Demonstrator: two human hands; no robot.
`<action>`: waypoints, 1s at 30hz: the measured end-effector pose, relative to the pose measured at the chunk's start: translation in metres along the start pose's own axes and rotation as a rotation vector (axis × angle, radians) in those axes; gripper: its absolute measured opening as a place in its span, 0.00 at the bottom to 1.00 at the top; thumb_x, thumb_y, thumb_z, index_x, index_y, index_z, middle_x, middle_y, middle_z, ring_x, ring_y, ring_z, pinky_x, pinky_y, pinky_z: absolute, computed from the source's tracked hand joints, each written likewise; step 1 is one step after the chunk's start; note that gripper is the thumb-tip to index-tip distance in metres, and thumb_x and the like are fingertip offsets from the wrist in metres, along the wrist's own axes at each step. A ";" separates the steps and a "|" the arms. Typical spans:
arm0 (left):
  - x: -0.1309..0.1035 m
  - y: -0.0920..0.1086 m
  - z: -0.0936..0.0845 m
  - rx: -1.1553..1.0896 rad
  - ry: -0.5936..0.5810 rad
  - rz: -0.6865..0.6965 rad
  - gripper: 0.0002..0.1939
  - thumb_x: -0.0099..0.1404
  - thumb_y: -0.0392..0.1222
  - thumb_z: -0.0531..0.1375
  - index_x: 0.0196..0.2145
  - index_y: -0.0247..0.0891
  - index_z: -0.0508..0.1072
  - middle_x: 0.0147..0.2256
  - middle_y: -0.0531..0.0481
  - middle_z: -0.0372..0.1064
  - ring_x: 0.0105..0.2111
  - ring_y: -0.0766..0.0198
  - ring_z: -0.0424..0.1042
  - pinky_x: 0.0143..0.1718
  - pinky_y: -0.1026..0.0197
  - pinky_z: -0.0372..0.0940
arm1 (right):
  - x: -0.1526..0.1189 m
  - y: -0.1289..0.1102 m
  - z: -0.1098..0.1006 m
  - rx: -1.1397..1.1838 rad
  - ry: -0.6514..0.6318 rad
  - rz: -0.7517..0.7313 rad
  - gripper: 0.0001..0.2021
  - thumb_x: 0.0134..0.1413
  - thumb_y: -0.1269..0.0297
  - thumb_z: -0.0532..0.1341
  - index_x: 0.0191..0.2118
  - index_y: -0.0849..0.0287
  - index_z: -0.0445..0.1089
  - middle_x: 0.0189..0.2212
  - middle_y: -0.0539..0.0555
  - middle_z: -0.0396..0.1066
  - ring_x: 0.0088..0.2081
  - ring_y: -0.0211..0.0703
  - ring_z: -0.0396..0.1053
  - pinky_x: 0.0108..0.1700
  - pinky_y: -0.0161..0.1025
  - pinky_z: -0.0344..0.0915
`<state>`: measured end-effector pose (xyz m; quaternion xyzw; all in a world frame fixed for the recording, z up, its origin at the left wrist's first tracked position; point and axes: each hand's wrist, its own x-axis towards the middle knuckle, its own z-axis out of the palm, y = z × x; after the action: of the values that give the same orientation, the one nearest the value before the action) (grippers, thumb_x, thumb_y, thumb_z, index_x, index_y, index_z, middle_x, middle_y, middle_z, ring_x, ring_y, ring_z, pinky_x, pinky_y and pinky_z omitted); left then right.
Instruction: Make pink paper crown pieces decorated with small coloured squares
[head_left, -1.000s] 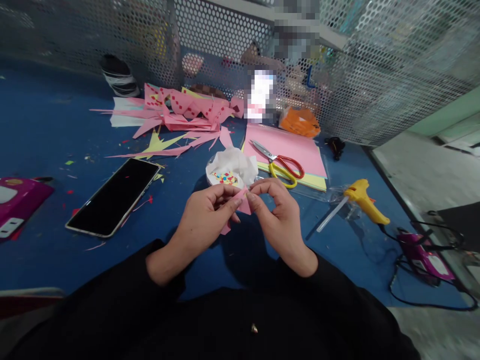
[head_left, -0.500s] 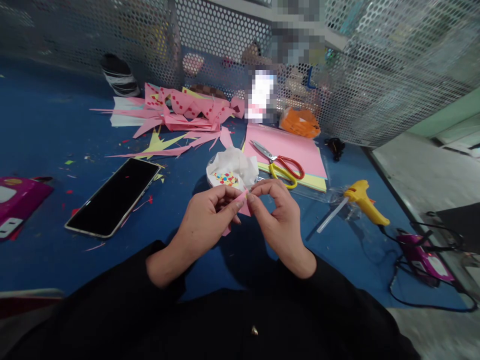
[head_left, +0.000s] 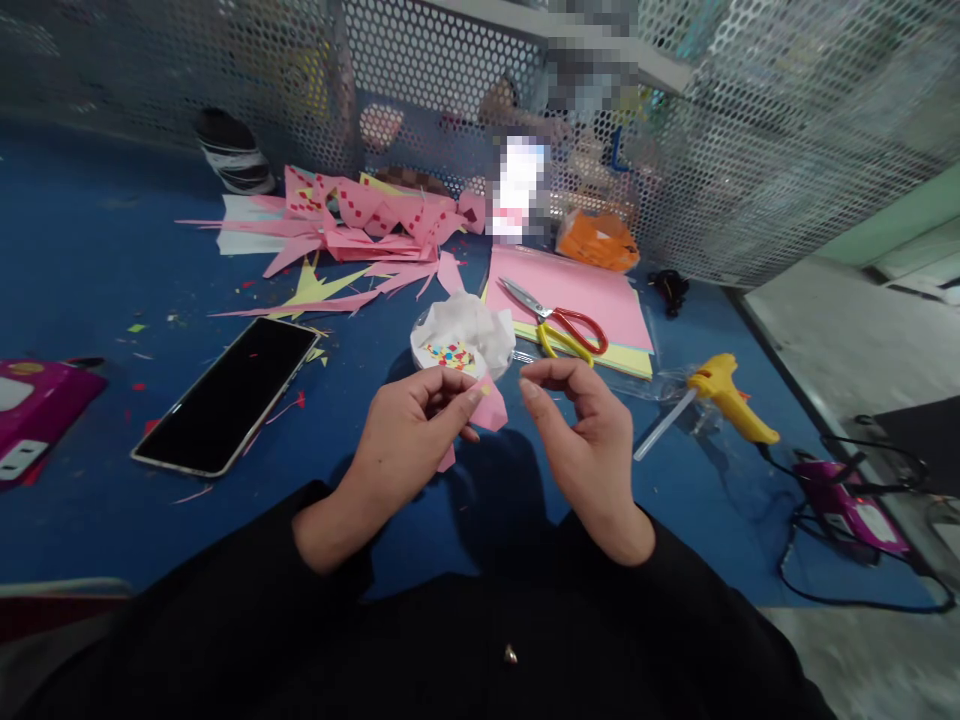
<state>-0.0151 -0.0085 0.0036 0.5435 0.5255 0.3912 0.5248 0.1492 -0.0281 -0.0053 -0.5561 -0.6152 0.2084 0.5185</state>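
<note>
My left hand [head_left: 409,430] pinches a piece of pink paper [head_left: 490,408] that has a small yellow spot near the fingertips; part of the pink shows below the hand too. To the right of it, my right hand [head_left: 583,440] is apart from the paper, thumb and index finger close to each other with a gap between them, and nothing visible in it. Just beyond my hands sits a round dish [head_left: 420,362] lined with white tissue [head_left: 480,325], holding small red, yellow and blue bits [head_left: 450,354].
Scissors [head_left: 559,318] lie on pink and yellow sheets [head_left: 600,290]. Pink cutouts [head_left: 375,225] are behind left, a black phone [head_left: 232,395] left. A yellow glue gun [head_left: 729,395] with a cable is right. A metal mesh [head_left: 442,50] stands behind, an orange packet [head_left: 598,240] before it.
My right hand has let go of the pink paper and moved right, its finger and thumb parting. My left hand keeps the paper in nearly the same place.
</note>
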 end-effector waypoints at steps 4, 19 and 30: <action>0.000 -0.002 0.000 -0.009 0.011 -0.008 0.09 0.64 0.45 0.64 0.37 0.37 0.79 0.27 0.52 0.75 0.21 0.70 0.67 0.18 0.70 0.57 | -0.008 0.004 -0.001 0.149 -0.105 0.206 0.08 0.57 0.62 0.65 0.42 0.55 0.70 0.33 0.50 0.76 0.36 0.40 0.74 0.41 0.41 0.71; 0.001 0.001 -0.002 0.067 -0.071 -0.068 0.12 0.61 0.50 0.66 0.30 0.38 0.76 0.22 0.56 0.70 0.14 0.70 0.64 0.16 0.67 0.59 | -0.012 0.004 0.004 0.269 -0.183 0.302 0.12 0.52 0.68 0.65 0.44 0.55 0.68 0.28 0.45 0.75 0.31 0.37 0.72 0.39 0.40 0.69; 0.002 0.004 -0.004 0.139 -0.001 0.040 0.17 0.66 0.52 0.60 0.26 0.39 0.79 0.23 0.52 0.74 0.25 0.65 0.71 0.27 0.65 0.66 | -0.011 0.004 0.003 0.313 -0.184 0.330 0.13 0.51 0.67 0.65 0.43 0.55 0.68 0.28 0.45 0.75 0.30 0.37 0.72 0.39 0.40 0.69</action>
<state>-0.0180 -0.0053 0.0075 0.5891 0.5402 0.3641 0.4781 0.1466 -0.0358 -0.0145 -0.5407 -0.5209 0.4326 0.4991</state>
